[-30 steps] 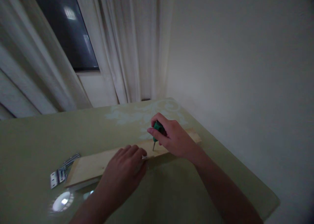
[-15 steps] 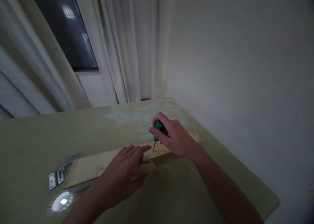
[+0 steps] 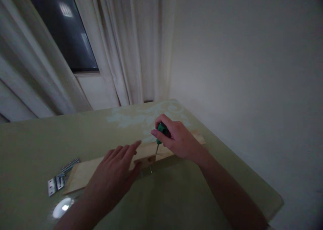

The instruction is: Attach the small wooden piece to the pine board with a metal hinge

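My right hand [image 3: 178,137] is wrapped round the green handle of a screwdriver [image 3: 163,129]. Its thin shaft points down to a long wooden board [image 3: 87,169] lying on the table, with the tip at the right end of a small wooden block [image 3: 145,161]. My left hand [image 3: 114,169] holds the block's left end, thumb in front and index finger stretched out above. Dark marks or holes show on the block's near face. Two thin metal bits [image 3: 150,169] stick out below it; their kind is unclear.
Metal hinges [image 3: 52,186] and long metal pieces [image 3: 70,165] lie by the board's left end. A round, shiny clear dish [image 3: 63,207] is close to my left forearm. The green table [image 3: 202,193] runs along a wall at right, with curtains [image 3: 136,55] behind.
My left hand has tilted the small block, so its near face now shows. The left index finger has lifted away from the screwdriver tip. My right hand keeps its hold, almost unmoved.
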Motion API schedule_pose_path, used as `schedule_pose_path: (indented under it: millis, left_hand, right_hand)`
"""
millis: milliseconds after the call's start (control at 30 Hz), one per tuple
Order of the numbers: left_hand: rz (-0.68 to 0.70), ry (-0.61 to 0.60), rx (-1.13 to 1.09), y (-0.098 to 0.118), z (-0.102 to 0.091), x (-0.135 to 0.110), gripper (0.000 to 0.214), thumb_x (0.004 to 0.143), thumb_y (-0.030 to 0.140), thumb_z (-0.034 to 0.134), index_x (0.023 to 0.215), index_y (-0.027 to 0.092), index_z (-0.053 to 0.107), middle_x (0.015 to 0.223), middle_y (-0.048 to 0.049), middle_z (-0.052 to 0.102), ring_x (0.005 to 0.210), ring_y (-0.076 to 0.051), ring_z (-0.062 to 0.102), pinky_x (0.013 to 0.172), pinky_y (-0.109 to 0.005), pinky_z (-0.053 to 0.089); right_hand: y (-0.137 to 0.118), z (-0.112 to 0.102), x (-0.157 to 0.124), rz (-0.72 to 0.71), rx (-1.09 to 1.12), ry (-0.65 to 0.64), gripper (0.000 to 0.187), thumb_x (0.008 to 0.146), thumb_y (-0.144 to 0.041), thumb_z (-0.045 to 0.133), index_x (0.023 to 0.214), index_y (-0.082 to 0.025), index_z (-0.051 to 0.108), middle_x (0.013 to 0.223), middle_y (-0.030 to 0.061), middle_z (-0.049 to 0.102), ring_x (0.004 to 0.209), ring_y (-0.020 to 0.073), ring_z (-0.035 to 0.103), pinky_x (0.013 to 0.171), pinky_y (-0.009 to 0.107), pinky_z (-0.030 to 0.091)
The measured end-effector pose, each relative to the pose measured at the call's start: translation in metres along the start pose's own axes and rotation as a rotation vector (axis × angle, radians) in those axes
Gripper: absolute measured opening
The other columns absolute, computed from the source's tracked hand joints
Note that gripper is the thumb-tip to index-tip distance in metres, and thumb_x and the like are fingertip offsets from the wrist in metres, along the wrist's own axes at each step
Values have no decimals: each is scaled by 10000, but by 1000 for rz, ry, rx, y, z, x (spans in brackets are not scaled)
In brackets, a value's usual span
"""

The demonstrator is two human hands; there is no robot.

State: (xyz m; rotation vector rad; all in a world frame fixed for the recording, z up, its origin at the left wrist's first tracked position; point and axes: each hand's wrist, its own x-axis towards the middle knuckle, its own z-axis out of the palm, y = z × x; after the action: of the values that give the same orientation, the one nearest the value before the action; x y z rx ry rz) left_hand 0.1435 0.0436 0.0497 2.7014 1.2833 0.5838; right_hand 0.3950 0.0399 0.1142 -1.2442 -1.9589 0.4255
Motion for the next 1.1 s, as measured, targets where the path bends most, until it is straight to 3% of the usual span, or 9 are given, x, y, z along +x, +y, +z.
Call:
schedule_pose_path:
  millis: [133,300,400,533,700,800,933,1033,1100]
  left_hand:
    - [-231,12,-426,-26,13,11,519,1015,428,552,1493,245,471,1234,-116,762,1130,-292,730,960,-484,588]
    - [-409,46,-780,-28,23,19,594,958,592,615,1410,217,532,1133,-92,739,1037,-270,744,870,-421,618]
    - [-276,-20,-691,-24,13,13,583,959,510,651,1463,261,498,1076,-40,689,1004,-231,704,917,-406,592]
    - [53,-192,-320,-4,7,-2,822,828,217,756,1566,360,424,1353,-63,633,1247,-285,592,1099,-512,498]
    - [198,-252,-16,21,14,-10,1024,688,-42,606,1614,333,378,1466,-74,619,1297,-314,567,1131,-559,462]
    - [161,-199,-55,11,11,-5,910,769,-8,593,1591,331,399,1460,-72,629,1307,-310,573,1130,-562,463]
    - [-53,-72,-320,-22,7,5,576,1023,308,552,1573,320,380,1310,-74,684,1211,-264,649,1073,-500,522]
    - [-166,-92,-483,-38,9,9,600,1009,415,589,1560,293,386,1204,-63,701,1133,-248,694,1034,-466,555]
    - [-166,-105,-513,-38,10,8,645,976,399,634,1564,303,385,1176,-51,695,1116,-245,699,1030,-461,561]
  right_hand:
    - [1,0,1,-10,-13,7,168,1043,-410,630,1031,-255,568,772,-62,599,651,116,536,646,245,358]
    - [0,-1,0,-19,-24,2,160,1042,-399,633,1036,-256,560,774,-63,577,639,114,509,637,242,351]
    - [-1,-1,0,-3,-11,-1,160,1044,-394,633,1035,-256,553,765,-67,572,637,112,512,638,241,350]
    - [-1,0,0,13,0,-8,164,1043,-398,634,1034,-256,551,764,-66,581,641,115,518,636,241,351]
    - [-1,0,-1,13,-12,-8,162,1046,-401,632,1038,-261,551,767,-67,583,641,115,523,639,246,350]
    - [-1,-1,-1,1,-18,-11,170,1047,-410,629,1041,-260,550,790,-60,595,663,118,534,654,247,358]
    - [-1,-1,0,-15,-28,-6,172,1045,-408,633,1040,-256,553,801,-57,587,673,118,531,660,249,353]
    - [-1,-1,0,-5,-30,-8,174,1041,-399,646,1029,-258,545,786,-66,572,661,111,518,660,250,340]
    - [-1,-1,0,0,-26,-7,175,1044,-398,644,1028,-261,536,780,-72,565,654,106,510,661,250,336]
